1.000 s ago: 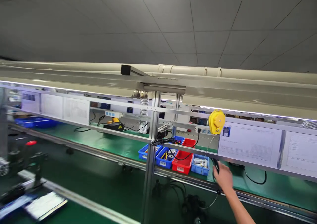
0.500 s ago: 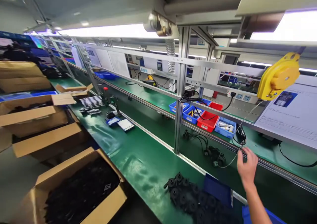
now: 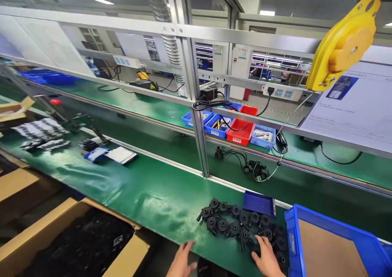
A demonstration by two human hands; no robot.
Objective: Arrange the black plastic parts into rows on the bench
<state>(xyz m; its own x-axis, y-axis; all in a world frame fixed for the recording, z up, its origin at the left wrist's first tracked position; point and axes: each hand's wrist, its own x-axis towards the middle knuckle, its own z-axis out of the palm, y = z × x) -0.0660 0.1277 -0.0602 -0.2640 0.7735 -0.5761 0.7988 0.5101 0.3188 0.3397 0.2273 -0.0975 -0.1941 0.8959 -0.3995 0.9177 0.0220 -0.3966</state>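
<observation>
A cluster of black spouted fittings (image 3: pixel 223 225) is set out on the green bench mat (image 3: pixel 159 179), crowded together in rough rows in front of a shallow dark blue tray (image 3: pixel 259 203) and just beside a large blue bin (image 3: pixel 333 224). The layout on the mat can be judged as done, since the fittings are mostly stood with their round tops facing up; no finished assembly can be made out among them.

The left hand (image 3: pixel 183 260) is held open at the front edge of the bench, thumb spread from the fingers, with nothing gripped. The right hand (image 3: pixel 266 257) is held over the near side of the cluster, fingers extended and thumb apart. No fitting is seen to be grasped by it; whether one is touched cannot be told.

The handling of the fittings is therefore judged to be at an early point, with the whole visible group left on the mat. A brown sheet (image 3: pixel 327 244) is seen inside the blue bin. More black pieces (image 3: pixel 79 236) are heaped in an open carton (image 3: pixel 125 260) to the left, but whether they are of the same kind cannot be told.
</observation>
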